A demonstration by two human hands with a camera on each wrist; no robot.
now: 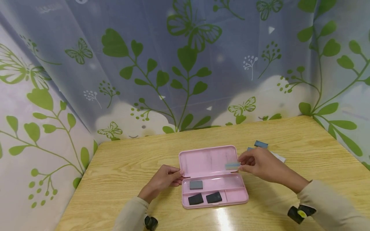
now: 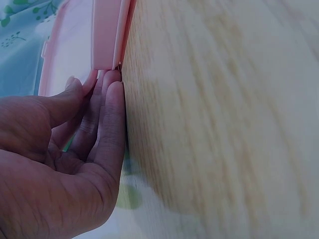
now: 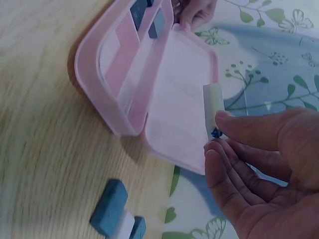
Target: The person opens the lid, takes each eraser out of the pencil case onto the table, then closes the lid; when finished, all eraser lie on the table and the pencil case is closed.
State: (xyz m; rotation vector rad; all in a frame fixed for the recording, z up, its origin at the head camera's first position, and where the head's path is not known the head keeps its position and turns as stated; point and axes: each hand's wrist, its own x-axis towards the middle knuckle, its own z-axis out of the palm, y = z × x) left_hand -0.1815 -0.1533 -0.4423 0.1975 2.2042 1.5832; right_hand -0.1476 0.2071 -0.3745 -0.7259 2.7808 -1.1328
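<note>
A pink pencil case lies unfolded on the table, lid tipped back. My left hand grips the lid's left edge near the hinge, thumb inside; in the left wrist view its fingers reach low beside the case. Between thumb and fingertips, my right hand pinches a small pale eraser with a dark blue mark near its lower end. In the head view this eraser is blurred, over the lid's right part. A grey eraser sits in the upper compartment; two black blocks lie in the lower-left one.
Right of the lid, partly behind my right hand, are a blue block, another blue block and a white piece. A patterned curtain hangs along the back of the wooden table.
</note>
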